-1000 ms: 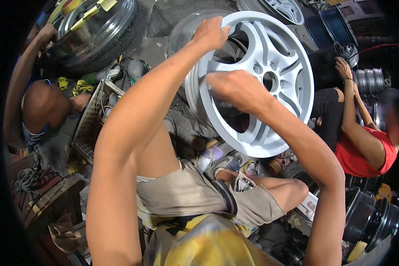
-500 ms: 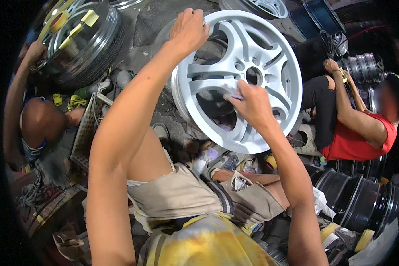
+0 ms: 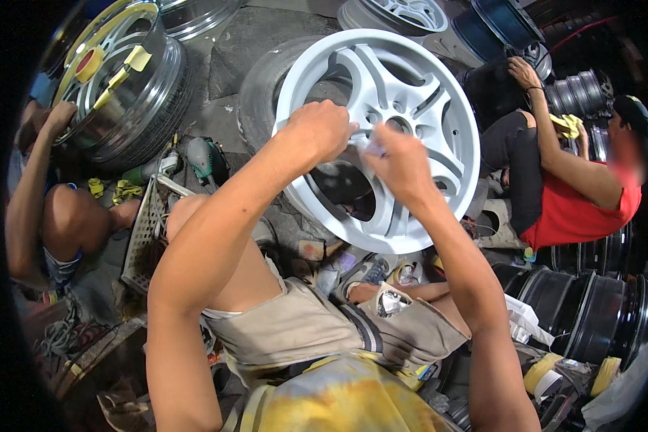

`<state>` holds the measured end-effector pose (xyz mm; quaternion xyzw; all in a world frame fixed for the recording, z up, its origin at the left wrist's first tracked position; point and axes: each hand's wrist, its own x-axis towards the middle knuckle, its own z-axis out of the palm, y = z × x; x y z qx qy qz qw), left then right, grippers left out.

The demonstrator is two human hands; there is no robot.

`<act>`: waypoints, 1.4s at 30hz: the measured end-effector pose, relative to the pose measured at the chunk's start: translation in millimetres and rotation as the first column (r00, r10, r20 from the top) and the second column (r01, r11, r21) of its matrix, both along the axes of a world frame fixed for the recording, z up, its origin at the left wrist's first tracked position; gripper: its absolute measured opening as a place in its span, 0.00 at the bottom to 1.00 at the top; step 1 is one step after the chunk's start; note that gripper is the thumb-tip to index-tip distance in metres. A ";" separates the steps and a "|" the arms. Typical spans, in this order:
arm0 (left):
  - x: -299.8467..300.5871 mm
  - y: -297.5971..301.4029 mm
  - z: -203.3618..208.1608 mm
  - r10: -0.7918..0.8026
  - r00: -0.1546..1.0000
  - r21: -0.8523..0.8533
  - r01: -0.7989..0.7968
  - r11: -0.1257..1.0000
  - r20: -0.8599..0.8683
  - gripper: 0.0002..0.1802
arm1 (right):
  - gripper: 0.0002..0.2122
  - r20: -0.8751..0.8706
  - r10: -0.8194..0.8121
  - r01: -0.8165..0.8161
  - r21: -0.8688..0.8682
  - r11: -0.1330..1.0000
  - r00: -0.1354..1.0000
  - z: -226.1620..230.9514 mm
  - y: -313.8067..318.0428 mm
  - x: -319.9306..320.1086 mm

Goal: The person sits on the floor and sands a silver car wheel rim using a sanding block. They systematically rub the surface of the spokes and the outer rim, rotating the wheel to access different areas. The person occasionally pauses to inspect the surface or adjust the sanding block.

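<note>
A white alloy wheel (image 3: 439, 108) stands tilted on edge in front of me, its spoked face toward me. My left hand (image 3: 322, 129) is curled into a fist against a spoke beside the hub; I cannot see anything inside it. Just to its right, my right hand (image 3: 402, 164) pinches a small pale piece (image 3: 374, 148) against the wheel's centre. The two hands are almost touching. My knees and beige shorts (image 3: 317, 324) lie below the wheel.
At upper left a chrome rim (image 3: 122, 108) with yellow tape bits is held by a seated person (image 3: 57, 216). A person in a red shirt (image 3: 576, 209) sits at right. Dark rims (image 3: 597, 317) are stacked at lower right. A white crate (image 3: 142, 234), a green tool (image 3: 203, 160) and tape rolls (image 3: 543, 371) litter the floor.
My left hand has come down from the wheel's upper rim to the hub, next to the right hand. The right hand stays at the centre.
</note>
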<state>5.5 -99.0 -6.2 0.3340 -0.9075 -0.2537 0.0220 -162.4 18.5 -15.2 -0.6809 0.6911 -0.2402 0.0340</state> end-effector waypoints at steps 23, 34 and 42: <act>-11.4 -28.2 -62.0 0.113 0.993 0.073 -0.111 0.991 -0.022 0.48 | 0.26 0.454 -0.720 0.453 0.568 0.687 0.524 -63.9 164.3 -124.1; -25.9 105.8 -75.1 0.456 0.885 0.800 -0.209 0.563 -0.090 0.41 | 0.22 0.309 -0.755 0.761 0.129 0.636 0.579 -45.2 72.6 -209.7; 3.8 42.6 -34.6 -0.169 0.984 0.135 0.176 0.975 -0.061 0.31 | 0.12 0.206 -0.651 0.678 -0.114 0.726 0.731 -5.7 91.9 -151.8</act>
